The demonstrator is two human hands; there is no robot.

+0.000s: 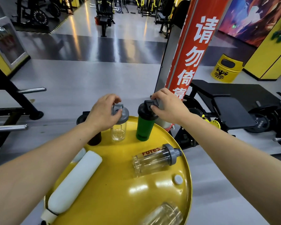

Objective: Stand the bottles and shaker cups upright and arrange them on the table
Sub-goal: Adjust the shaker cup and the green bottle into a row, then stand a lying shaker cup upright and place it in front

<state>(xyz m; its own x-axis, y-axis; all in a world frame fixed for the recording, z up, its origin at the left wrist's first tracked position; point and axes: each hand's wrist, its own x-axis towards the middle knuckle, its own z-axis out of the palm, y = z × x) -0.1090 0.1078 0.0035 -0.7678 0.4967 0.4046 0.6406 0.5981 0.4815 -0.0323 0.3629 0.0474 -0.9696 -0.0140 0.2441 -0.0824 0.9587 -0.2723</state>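
The left hand (104, 113) has its fingers (116, 113) curled over the grey lid of a clear shaker cup (118, 127), clamped on the lid from above; the cup stands upright near the far edge of the round yellow tabletop (120, 192). The right hand (167, 106) pinches the black flip cap of a green shaker cup (144, 127), thumb on the near side and fingertips on the far side — this cup is upright too, just beside the clear one at the far edge. A dark cup (94, 138) stands at the far-left edge, partly hidden behind the left forearm.

Three things lie on their sides. A clear shaker with red lettering (152, 159) rests near the right edge, its long axis running left to right with the grey lid pointing toward the right rim. A white bottle (75, 181) lies along the left edge, its long axis diagonal, neck toward the near-left rim and base toward the centre. A clear cup (164, 213) lies at the near-right edge, partly out of view.

The judgement — the lettered shaker sits directly below the right hand, on the near side of it, so that hand seems the natural one to draw back and take it by the lid end. The white bottle lies under the left forearm, nearer the left hand.
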